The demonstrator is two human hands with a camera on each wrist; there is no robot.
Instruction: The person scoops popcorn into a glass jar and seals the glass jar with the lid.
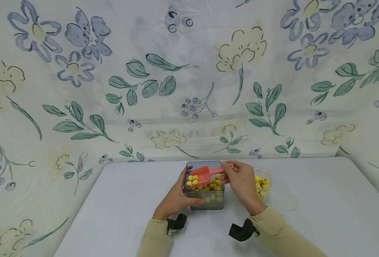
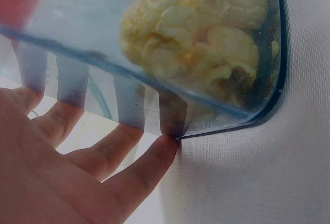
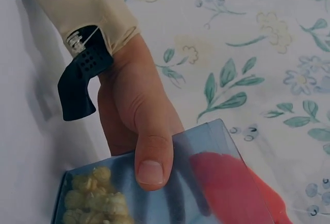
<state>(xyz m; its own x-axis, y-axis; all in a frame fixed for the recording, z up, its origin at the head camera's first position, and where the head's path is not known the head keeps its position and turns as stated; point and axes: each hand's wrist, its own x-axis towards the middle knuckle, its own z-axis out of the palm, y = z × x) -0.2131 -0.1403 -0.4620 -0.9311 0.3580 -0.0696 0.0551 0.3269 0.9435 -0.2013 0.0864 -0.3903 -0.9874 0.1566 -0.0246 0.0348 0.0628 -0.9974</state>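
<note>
My left hand [image 1: 176, 197] grips a clear, grey-blue tinted rectangular container [image 1: 212, 204] at its left side. In the right wrist view the thumb [image 3: 153, 157] lies along its wall, and in the left wrist view the spread fingertips touch the other face. Popcorn [image 2: 191, 33] is heaped at the container's bottom. My right hand [image 1: 242, 180] pinches the handle of a red scoop [image 1: 203, 175] over the container's mouth. Several yellow popcorn pieces [image 1: 192, 179] show at the scoop's front edge. Through the tinted wall the scoop [image 3: 221, 182] also shows in the right wrist view.
Partly behind my right hand stands a clear round tub [image 1: 268, 175] of popcorn. A clear round lid [image 1: 285, 198] lies to its right on the white table [image 1: 119, 207]. A floral-patterned cloth [image 1: 202, 89] hangs behind and at both sides.
</note>
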